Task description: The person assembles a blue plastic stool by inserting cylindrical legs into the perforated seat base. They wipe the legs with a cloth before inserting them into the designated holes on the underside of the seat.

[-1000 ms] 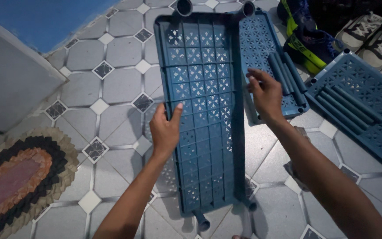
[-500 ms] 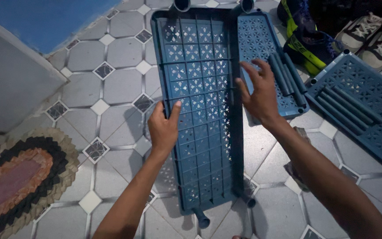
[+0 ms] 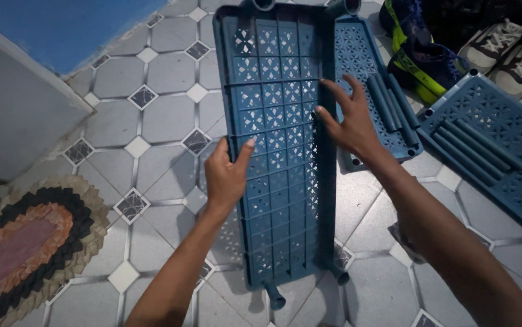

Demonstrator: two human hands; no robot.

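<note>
Together, the two hands hold one blue shelf panel (image 3: 279, 145) over the tiled floor (image 3: 164, 115). The left hand (image 3: 227, 175) clamps its left edge, thumb on the lattice. The right hand (image 3: 349, 121) lies on its right edge, fingers spread, not closed. Just beside it lies a second panel (image 3: 358, 54) carrying a bundle of blue tubes (image 3: 391, 106); a third panel (image 3: 503, 151), also with tubes, lies farther right. Several shoes (image 3: 455, 42) sit beyond, and one oval rug (image 3: 25, 242) lies at lower left.

Single head cam, looks steeply down at tiled floor (image 3: 164, 115) from close above, arms' reach; no second view to overlap.
</note>
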